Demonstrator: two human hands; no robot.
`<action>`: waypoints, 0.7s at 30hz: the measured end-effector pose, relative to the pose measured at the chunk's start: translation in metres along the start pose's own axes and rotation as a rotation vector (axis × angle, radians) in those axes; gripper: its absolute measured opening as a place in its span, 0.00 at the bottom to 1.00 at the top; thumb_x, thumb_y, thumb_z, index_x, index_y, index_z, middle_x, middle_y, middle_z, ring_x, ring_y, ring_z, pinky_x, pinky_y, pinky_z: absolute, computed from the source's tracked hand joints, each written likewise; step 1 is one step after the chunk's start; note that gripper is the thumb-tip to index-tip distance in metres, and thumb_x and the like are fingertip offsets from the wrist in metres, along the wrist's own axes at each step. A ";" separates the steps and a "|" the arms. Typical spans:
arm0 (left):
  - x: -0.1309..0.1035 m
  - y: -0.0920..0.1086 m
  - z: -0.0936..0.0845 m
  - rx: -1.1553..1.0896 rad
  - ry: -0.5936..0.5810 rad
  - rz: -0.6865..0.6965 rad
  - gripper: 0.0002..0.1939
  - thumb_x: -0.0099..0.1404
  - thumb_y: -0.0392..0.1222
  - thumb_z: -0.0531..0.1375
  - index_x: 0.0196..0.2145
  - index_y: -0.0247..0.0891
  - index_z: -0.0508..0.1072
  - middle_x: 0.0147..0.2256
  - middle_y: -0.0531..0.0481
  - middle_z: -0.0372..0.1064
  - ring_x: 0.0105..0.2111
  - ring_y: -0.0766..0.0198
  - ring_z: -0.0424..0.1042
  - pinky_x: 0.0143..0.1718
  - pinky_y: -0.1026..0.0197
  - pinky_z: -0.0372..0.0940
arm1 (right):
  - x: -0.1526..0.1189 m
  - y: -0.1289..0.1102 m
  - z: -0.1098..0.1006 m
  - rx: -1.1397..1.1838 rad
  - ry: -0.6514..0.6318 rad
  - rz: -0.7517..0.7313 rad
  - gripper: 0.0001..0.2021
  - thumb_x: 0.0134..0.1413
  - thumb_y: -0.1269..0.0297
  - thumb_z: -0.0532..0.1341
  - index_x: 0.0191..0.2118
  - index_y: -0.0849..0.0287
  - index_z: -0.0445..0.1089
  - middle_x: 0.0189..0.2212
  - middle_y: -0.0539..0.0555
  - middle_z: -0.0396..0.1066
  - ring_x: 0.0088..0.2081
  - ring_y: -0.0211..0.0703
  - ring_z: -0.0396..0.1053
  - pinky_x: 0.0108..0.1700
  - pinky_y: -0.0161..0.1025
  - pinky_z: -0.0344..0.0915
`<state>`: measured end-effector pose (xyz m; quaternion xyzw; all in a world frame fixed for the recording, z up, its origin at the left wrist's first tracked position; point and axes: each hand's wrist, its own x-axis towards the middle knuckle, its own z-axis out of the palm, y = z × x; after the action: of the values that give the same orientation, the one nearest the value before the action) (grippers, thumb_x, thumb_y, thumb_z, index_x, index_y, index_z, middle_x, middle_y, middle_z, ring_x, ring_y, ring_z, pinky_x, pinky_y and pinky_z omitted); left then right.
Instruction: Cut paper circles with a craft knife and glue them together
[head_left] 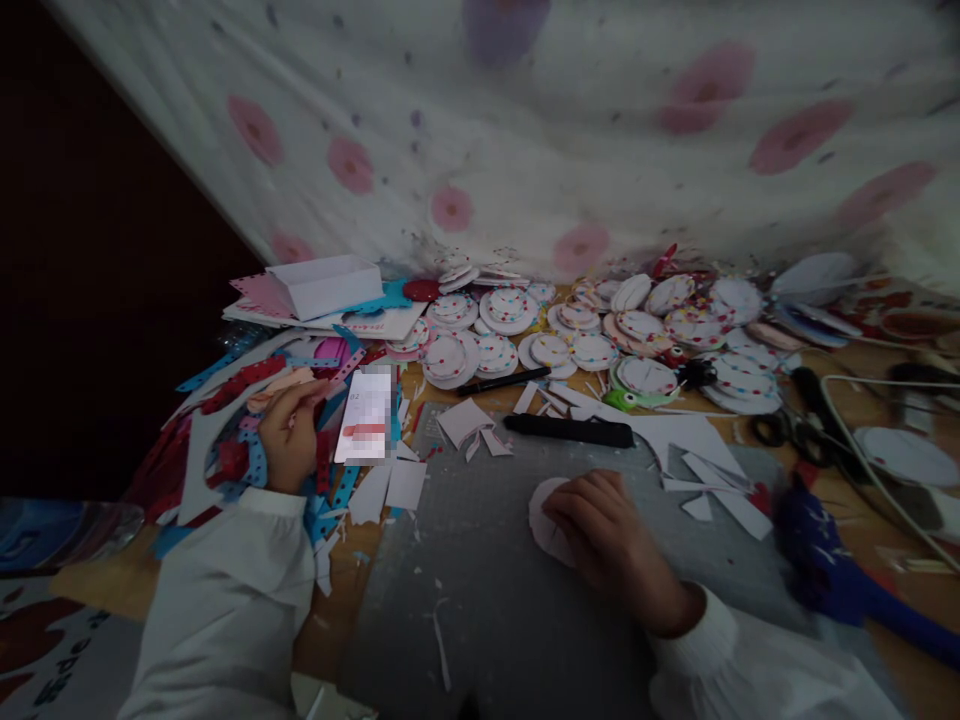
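Observation:
My right hand (pixel 604 535) has its fingers pinched at the right edge of a small white paper disc (pixel 546 518) over the grey cutting mat (pixel 480 600). Its fingers hide part of the disc. On the left, my left hand (pixel 291 435) is closed among the coloured scraps, fingers curled toward the lit phone (pixel 361 415). I cannot make out what, if anything, those fingers hold. Blue, red and pink dotted offcuts (pixel 251 460) surround that hand. A black pen-like tool (pixel 568 430) lies at the mat's far edge, beyond my right hand.
Many round white paper pieces with coloured dots (pixel 510 310) stand crowded along the back. A white paper box (pixel 326 285) sits back left. Scissors (pixel 791 435) and a dark blue object (pixel 825 560) lie right. White paper scraps (pixel 697 450) litter the mat. A plastic bottle (pixel 71 530) lies far left.

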<state>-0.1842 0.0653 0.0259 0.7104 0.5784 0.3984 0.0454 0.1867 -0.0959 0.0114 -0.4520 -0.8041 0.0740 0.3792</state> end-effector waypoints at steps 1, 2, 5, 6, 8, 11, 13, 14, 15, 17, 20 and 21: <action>0.001 -0.003 0.002 -0.040 0.078 0.005 0.15 0.66 0.40 0.49 0.41 0.37 0.73 0.42 0.45 0.73 0.48 0.56 0.71 0.54 0.52 0.63 | 0.000 0.000 0.000 0.001 0.003 -0.001 0.07 0.63 0.74 0.53 0.37 0.59 0.66 0.31 0.52 0.71 0.33 0.42 0.62 0.38 0.42 0.54; 0.001 -0.005 0.003 -0.081 0.154 0.014 0.13 0.65 0.38 0.50 0.37 0.36 0.74 0.39 0.46 0.74 0.45 0.57 0.72 0.52 0.53 0.65 | 0.000 0.000 0.000 0.004 0.002 -0.002 0.07 0.63 0.74 0.53 0.37 0.59 0.66 0.31 0.52 0.71 0.33 0.42 0.62 0.38 0.42 0.54; 0.002 -0.009 0.006 -0.111 0.206 0.027 0.12 0.62 0.36 0.50 0.33 0.37 0.74 0.35 0.48 0.75 0.41 0.59 0.73 0.47 0.55 0.67 | 0.001 -0.001 -0.001 0.006 -0.003 -0.004 0.07 0.64 0.74 0.52 0.37 0.59 0.65 0.31 0.53 0.71 0.33 0.42 0.61 0.39 0.42 0.54; 0.002 -0.010 0.007 -0.116 0.213 0.027 0.12 0.62 0.36 0.51 0.33 0.37 0.74 0.35 0.48 0.75 0.41 0.59 0.73 0.47 0.56 0.68 | 0.001 -0.001 -0.001 0.004 -0.004 -0.004 0.07 0.64 0.74 0.52 0.37 0.59 0.65 0.31 0.53 0.71 0.33 0.42 0.61 0.39 0.42 0.54; 0.002 -0.011 0.007 -0.122 0.222 0.029 0.11 0.62 0.36 0.51 0.33 0.38 0.75 0.34 0.49 0.75 0.40 0.59 0.73 0.46 0.56 0.68 | 0.001 -0.002 -0.001 0.000 -0.006 -0.006 0.07 0.64 0.74 0.52 0.37 0.59 0.65 0.31 0.53 0.70 0.33 0.42 0.61 0.39 0.42 0.53; 0.002 -0.011 0.007 -0.136 0.219 0.032 0.11 0.62 0.35 0.52 0.33 0.39 0.75 0.34 0.49 0.75 0.40 0.60 0.74 0.46 0.57 0.68 | 0.001 -0.001 -0.001 0.009 -0.011 -0.006 0.07 0.64 0.74 0.52 0.37 0.59 0.65 0.31 0.53 0.70 0.33 0.42 0.61 0.39 0.42 0.53; 0.002 -0.011 0.007 -0.146 0.213 0.035 0.11 0.61 0.35 0.52 0.33 0.39 0.75 0.34 0.50 0.75 0.39 0.60 0.74 0.46 0.57 0.68 | 0.001 -0.001 -0.001 0.011 -0.014 -0.007 0.06 0.64 0.75 0.52 0.38 0.59 0.65 0.31 0.53 0.70 0.33 0.43 0.61 0.39 0.42 0.53; 0.002 -0.011 0.007 -0.149 0.210 0.035 0.11 0.61 0.35 0.52 0.33 0.39 0.75 0.33 0.50 0.75 0.38 0.60 0.74 0.45 0.57 0.68 | 0.000 -0.001 -0.001 0.012 -0.016 -0.006 0.06 0.64 0.75 0.52 0.38 0.60 0.64 0.32 0.53 0.70 0.33 0.43 0.61 0.39 0.42 0.53; 0.002 -0.010 0.007 -0.150 0.210 0.035 0.11 0.61 0.35 0.52 0.33 0.39 0.75 0.33 0.50 0.75 0.38 0.60 0.74 0.45 0.57 0.68 | 0.000 -0.001 -0.001 0.013 -0.019 -0.005 0.06 0.64 0.75 0.52 0.38 0.60 0.64 0.32 0.53 0.70 0.33 0.43 0.61 0.39 0.43 0.53; 0.003 -0.009 0.007 -0.150 0.213 0.034 0.11 0.61 0.35 0.52 0.32 0.39 0.75 0.33 0.50 0.75 0.38 0.60 0.74 0.45 0.57 0.69 | 0.000 -0.001 0.000 0.017 -0.021 -0.001 0.06 0.64 0.75 0.53 0.38 0.59 0.64 0.32 0.53 0.70 0.33 0.43 0.61 0.39 0.43 0.52; 0.003 -0.008 0.007 -0.147 0.215 0.034 0.12 0.60 0.34 0.51 0.32 0.38 0.75 0.33 0.49 0.75 0.38 0.59 0.74 0.45 0.56 0.69 | 0.000 -0.001 0.000 0.018 -0.017 -0.001 0.06 0.64 0.75 0.53 0.38 0.59 0.64 0.32 0.53 0.70 0.33 0.43 0.61 0.39 0.43 0.52; 0.003 -0.009 0.007 -0.145 0.215 0.034 0.12 0.60 0.34 0.52 0.33 0.38 0.75 0.33 0.49 0.75 0.39 0.59 0.74 0.45 0.56 0.68 | 0.000 -0.001 0.000 0.017 -0.015 -0.003 0.06 0.64 0.75 0.52 0.38 0.59 0.65 0.31 0.52 0.70 0.33 0.43 0.61 0.39 0.43 0.53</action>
<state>-0.1867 0.0734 0.0182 0.6682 0.5374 0.5138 0.0274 0.1865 -0.0965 0.0119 -0.4470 -0.8069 0.0840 0.3770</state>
